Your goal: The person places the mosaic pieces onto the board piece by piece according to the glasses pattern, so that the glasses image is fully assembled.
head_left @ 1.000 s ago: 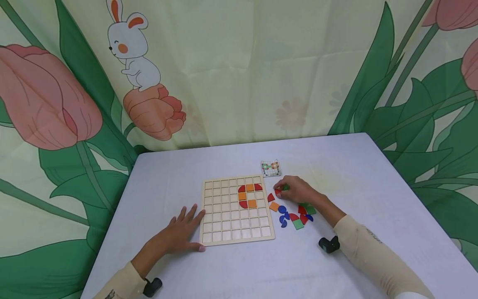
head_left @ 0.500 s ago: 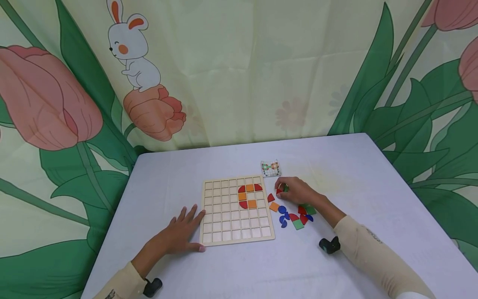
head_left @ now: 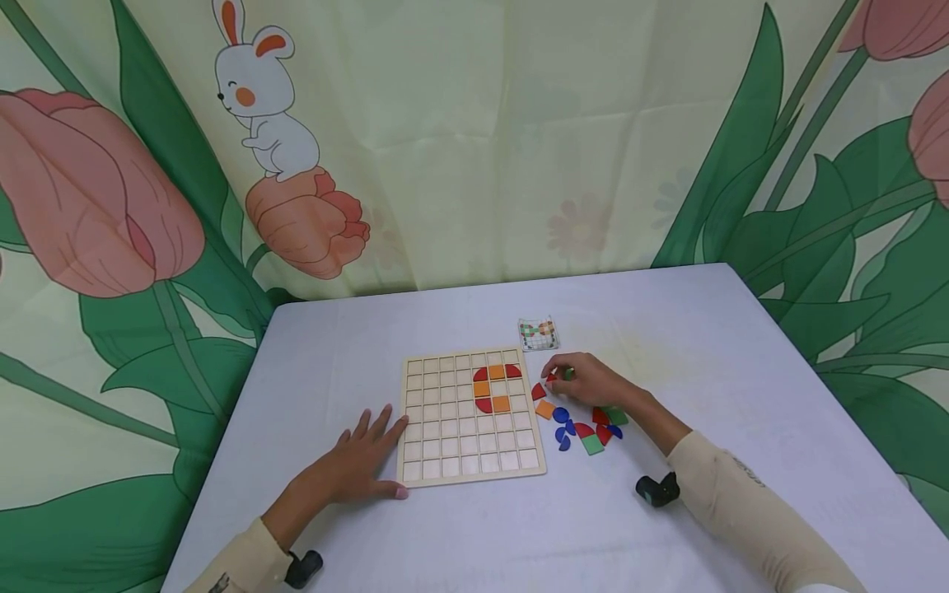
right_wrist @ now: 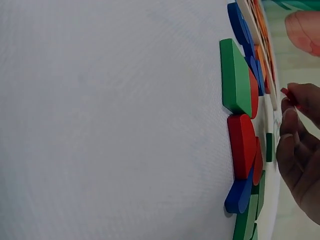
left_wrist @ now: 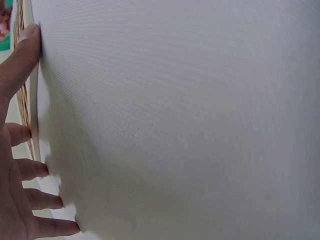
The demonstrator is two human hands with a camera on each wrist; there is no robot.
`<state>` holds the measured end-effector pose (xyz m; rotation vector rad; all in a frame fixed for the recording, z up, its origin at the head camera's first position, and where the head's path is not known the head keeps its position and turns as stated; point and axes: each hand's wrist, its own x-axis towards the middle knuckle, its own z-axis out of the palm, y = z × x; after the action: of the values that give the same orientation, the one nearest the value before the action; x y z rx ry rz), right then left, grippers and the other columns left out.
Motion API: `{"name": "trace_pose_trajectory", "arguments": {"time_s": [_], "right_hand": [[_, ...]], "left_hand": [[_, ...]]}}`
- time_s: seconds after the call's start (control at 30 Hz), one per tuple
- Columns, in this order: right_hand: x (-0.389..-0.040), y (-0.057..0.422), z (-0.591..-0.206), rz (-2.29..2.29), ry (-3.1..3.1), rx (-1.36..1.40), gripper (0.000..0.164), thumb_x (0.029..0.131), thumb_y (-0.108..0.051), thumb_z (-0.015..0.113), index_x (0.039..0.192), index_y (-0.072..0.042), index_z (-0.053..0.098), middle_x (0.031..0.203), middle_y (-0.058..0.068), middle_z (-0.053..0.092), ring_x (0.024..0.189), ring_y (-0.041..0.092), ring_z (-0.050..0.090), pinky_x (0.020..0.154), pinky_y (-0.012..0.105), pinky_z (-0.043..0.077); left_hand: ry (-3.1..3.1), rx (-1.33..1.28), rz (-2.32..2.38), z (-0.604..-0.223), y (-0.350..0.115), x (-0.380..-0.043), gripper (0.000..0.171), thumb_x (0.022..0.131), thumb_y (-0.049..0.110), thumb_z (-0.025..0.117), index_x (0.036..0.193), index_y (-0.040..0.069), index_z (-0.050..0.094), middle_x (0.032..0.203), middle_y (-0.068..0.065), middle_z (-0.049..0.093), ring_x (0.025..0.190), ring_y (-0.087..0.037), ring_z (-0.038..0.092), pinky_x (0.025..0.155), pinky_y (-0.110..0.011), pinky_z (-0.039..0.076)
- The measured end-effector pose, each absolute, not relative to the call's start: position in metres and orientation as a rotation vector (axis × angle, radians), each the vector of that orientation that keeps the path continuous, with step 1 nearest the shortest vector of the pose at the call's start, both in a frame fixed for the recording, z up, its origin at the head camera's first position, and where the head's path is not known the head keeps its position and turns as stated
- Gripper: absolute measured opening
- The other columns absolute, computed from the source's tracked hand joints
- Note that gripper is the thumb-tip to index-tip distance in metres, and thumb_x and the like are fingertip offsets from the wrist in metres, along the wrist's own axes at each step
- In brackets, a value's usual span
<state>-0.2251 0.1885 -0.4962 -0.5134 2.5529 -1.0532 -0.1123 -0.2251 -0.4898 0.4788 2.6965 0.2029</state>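
Note:
My left hand (head_left: 363, 461) lies with fingers spread at the left edge of a wooden grid board (head_left: 437, 436); thumb and fingertips meet its rim. On the board's upper right, red quarter-round pieces (head_left: 480, 375) and orange square pieces (head_left: 500, 404) form a C shape. Right of the board, my right hand (head_left: 589, 379) pinches a small red piece (right_wrist: 291, 97) between thumb and fingers, held above the table. A green piece (right_wrist: 270, 147) lies on the table beyond the loose pile, partly under this hand in the head view.
Loose pieces lie right of the board: a red quarter-round (head_left: 538, 392), an orange square (head_left: 544, 409), several blue pieces (head_left: 561, 416), a green square (head_left: 591, 445) and more red ones. A small printed pattern card (head_left: 538, 334) lies behind the board's right corner.
My right hand has shifted only slightly beside the board, and the red piece in its fingers shows at a different angle. My left hand has stayed still.

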Motion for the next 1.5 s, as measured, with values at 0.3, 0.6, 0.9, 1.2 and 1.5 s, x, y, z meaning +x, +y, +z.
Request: {"name": "trace_pose_trajectory", "arguments": {"time_s": [0.3,0.6,0.9,1.2,1.5], "right_hand": [[-0.225,0.186,-0.496,-1.131,2.495,-0.487,0.019,0.091,-0.019,0.075,0.110,-0.015,0.075,0.102,0.002,0.071,0.081,0.018,0.060,0.066,0.027,0.055],[-0.219,0.179,-0.493,-1.203,2.395,-0.501,0.023,0.092,-0.021,0.074,0.114,-0.013,0.075,0.107,0.003,0.074,0.079,0.017,0.064,0.067,0.026,0.056],[-0.215,0.173,-0.496,-1.252,2.326,-0.532,0.026,0.093,-0.022,0.073,0.116,-0.011,0.073,0.095,0.002,0.072,0.071,0.018,0.065,0.065,0.025,0.056],[-0.214,0.169,-0.499,-1.288,2.279,-0.536,0.026,0.093,-0.021,0.073,0.117,-0.011,0.073,0.096,0.002,0.073,0.074,0.019,0.063,0.066,0.025,0.055],[-0.213,0.160,-0.499,-1.261,2.317,-0.533,0.022,0.092,-0.020,0.074,0.112,-0.012,0.074,0.091,0.002,0.070,0.066,0.016,0.061,0.061,0.023,0.051]], "left_hand": [[2.693,0.469,0.207,-0.489,-0.224,-0.112,0.114,0.073,0.074,0.071,0.161,0.020,0.024,0.168,-0.017,0.014,0.152,-0.050,0.011,0.110,-0.073,0.026],[2.680,0.454,0.205,-0.486,-0.223,-0.114,0.113,0.074,0.073,0.072,0.161,0.020,0.023,0.168,-0.017,0.013,0.152,-0.050,0.009,0.110,-0.074,0.025],[2.666,0.424,0.223,-0.487,-0.222,-0.113,0.115,0.073,0.072,0.074,0.161,0.020,0.023,0.169,-0.017,0.012,0.152,-0.051,0.008,0.111,-0.074,0.024],[2.677,0.416,0.213,-0.486,-0.220,-0.111,0.114,0.072,0.070,0.076,0.161,0.020,0.025,0.168,-0.018,0.015,0.151,-0.052,0.011,0.109,-0.075,0.026],[2.690,0.434,0.206,-0.486,-0.221,-0.111,0.113,0.072,0.071,0.075,0.161,0.020,0.025,0.168,-0.017,0.015,0.151,-0.052,0.012,0.108,-0.074,0.027]]}}
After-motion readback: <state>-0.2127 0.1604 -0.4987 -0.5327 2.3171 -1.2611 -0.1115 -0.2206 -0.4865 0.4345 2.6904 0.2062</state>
